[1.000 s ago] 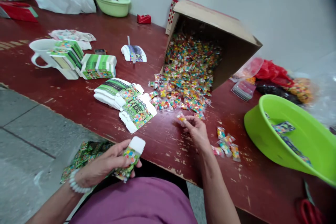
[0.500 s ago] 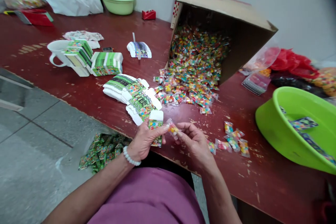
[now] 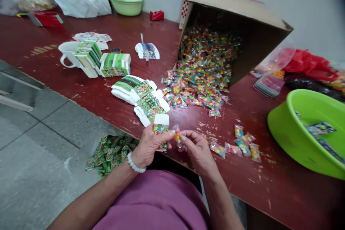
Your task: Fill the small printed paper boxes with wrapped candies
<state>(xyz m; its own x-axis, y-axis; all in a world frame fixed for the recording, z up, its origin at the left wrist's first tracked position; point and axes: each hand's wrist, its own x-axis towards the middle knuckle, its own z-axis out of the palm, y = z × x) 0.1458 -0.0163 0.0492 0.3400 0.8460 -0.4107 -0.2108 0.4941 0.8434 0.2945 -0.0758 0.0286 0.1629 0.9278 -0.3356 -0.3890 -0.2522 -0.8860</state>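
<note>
My left hand (image 3: 149, 145) grips a small green printed carton (image 3: 161, 129) with its white flap up, at the near edge of the red table (image 3: 88, 93). My right hand (image 3: 195, 147) pinches a clear candy packet (image 3: 177, 133) right beside the carton's top. Both hands meet just above the table's edge. A few loose candy packets (image 3: 237, 145) lie to the right of my right hand. Flat green carton blanks (image 3: 140, 97) are stacked just beyond my hands.
A tipped cardboard box (image 3: 237, 32) spills a heap of candy packets (image 3: 202, 75) mid-table. A bright green basin (image 3: 304, 133) holding filled cartons sits at right. Folded cartons lean on a white mug (image 3: 67, 55) at left. Green cartons (image 3: 113, 152) lie on the floor below.
My left hand rose from my lap with the carton to the table's edge. My right hand drew a candy packet back from the heap to meet it.
</note>
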